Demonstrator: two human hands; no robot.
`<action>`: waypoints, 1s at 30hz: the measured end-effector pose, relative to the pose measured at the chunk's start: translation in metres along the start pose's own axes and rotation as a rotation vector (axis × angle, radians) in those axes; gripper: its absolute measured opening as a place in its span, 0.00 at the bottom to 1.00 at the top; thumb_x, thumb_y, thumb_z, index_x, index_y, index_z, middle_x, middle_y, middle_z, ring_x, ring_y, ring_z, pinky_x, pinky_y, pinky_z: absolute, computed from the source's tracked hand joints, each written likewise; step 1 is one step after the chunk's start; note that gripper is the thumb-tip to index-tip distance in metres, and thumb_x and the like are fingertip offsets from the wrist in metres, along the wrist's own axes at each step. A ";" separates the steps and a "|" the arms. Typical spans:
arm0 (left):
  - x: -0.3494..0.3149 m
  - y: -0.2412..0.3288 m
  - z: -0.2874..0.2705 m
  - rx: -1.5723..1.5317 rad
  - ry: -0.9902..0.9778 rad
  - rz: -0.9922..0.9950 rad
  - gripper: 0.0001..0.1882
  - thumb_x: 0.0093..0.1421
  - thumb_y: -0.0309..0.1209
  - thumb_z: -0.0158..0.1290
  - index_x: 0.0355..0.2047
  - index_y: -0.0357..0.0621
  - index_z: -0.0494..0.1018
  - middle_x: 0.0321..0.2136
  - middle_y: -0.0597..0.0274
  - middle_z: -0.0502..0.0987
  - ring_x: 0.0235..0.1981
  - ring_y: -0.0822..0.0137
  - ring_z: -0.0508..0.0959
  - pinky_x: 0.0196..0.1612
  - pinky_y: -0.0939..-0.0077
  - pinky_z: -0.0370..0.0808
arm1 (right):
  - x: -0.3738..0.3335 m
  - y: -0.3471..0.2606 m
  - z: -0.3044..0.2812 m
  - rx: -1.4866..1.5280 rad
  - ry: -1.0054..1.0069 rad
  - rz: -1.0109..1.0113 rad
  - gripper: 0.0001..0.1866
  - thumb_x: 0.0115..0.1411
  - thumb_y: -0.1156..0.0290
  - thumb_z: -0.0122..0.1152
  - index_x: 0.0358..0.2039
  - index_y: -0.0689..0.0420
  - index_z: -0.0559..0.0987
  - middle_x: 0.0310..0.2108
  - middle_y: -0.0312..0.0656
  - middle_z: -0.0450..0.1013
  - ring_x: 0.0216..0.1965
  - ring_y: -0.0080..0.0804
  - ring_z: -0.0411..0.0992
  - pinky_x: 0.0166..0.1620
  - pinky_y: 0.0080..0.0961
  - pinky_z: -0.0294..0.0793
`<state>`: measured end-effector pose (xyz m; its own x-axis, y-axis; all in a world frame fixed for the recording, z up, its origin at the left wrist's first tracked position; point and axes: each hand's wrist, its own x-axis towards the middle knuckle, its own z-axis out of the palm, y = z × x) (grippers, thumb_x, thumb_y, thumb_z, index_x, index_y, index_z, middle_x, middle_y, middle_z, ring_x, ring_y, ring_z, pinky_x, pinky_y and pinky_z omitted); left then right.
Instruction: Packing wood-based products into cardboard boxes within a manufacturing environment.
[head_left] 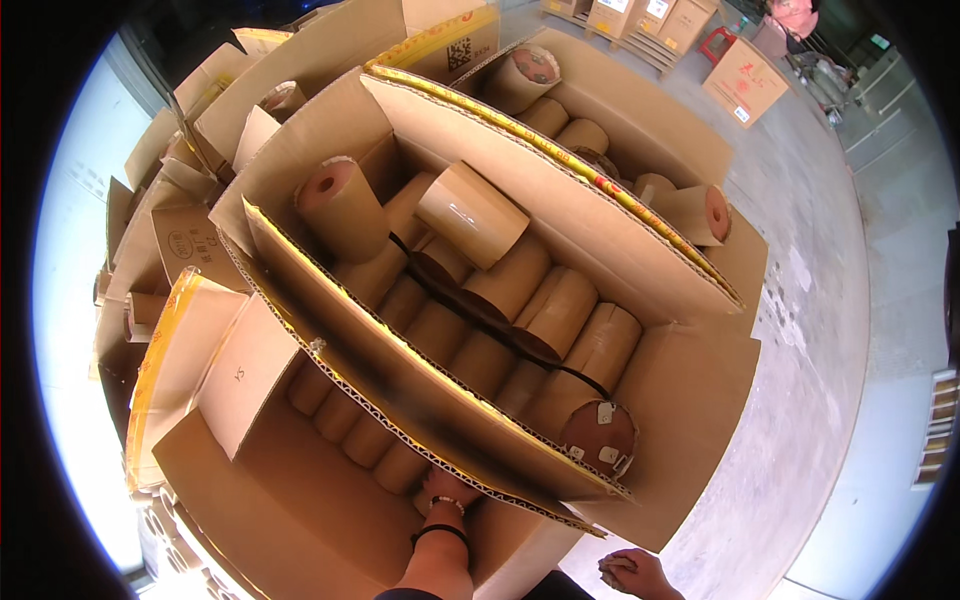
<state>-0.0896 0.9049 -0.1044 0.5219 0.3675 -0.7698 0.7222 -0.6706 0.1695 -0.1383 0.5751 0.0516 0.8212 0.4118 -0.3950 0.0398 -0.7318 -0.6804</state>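
My left hand [452, 488] reaches down into the nearest cardboard box [290, 510], beside the end of a row of brown wrapped rolls [400, 467]. It seems to touch the nearest roll, but the box's raised flap and the shadow hide most of its fingers, so its grip cannot be told. A beaded bracelet and a black band circle that wrist. Outside the box, at the lower right, my right hand [635, 573] has its fingers curled in. Whatever it holds, if anything, is hidden.
The middle box [680, 420] holds several brown rolls, one lying on top [473, 212], with a black strap [480, 312] across them. A farther open box [640, 100] also contains rolls. Another carton [745, 82] stands on the grey floor [810, 270], near a loaded pallet [625, 45].
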 end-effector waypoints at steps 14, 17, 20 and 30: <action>0.093 -0.106 0.118 -0.037 0.245 0.366 0.49 0.28 0.54 0.59 0.51 0.52 0.55 0.45 0.49 0.66 0.43 0.54 0.70 0.45 0.66 0.68 | 0.007 0.012 0.010 -0.245 0.009 -0.311 0.13 0.39 0.68 0.62 0.28 0.49 0.74 0.31 0.31 0.71 0.36 0.31 0.68 0.38 0.26 0.69; 0.044 -0.046 0.026 -0.319 -0.110 0.284 0.49 0.26 0.52 0.61 0.50 0.47 0.57 0.40 0.48 0.71 0.43 0.54 0.70 0.45 0.68 0.67 | 0.003 0.025 0.009 -0.141 0.075 -0.203 0.14 0.37 0.67 0.62 0.29 0.49 0.74 0.32 0.30 0.71 0.37 0.30 0.68 0.39 0.26 0.69; -0.018 -0.022 -0.056 -0.331 -0.158 0.116 0.51 0.23 0.52 0.62 0.49 0.41 0.59 0.41 0.49 0.70 0.44 0.56 0.70 0.48 0.72 0.65 | 0.026 -0.053 -0.032 0.390 -0.024 0.352 0.09 0.48 0.76 0.55 0.32 0.64 0.73 0.29 0.42 0.74 0.32 0.26 0.73 0.36 0.21 0.72; -0.188 -0.040 -0.204 -1.423 -0.111 0.650 0.46 0.30 0.28 0.62 0.52 0.41 0.52 0.43 0.58 0.67 0.47 0.62 0.65 0.50 0.66 0.61 | 0.044 -0.117 -0.092 0.470 0.070 0.031 0.10 0.46 0.75 0.59 0.31 0.62 0.74 0.28 0.41 0.73 0.29 0.24 0.71 0.33 0.19 0.71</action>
<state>-0.1240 0.9944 0.1590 0.9134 0.1776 -0.3662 0.2483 0.4696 0.8472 -0.0547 0.6287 0.1706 0.8548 0.3447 -0.3879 -0.2340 -0.4112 -0.8810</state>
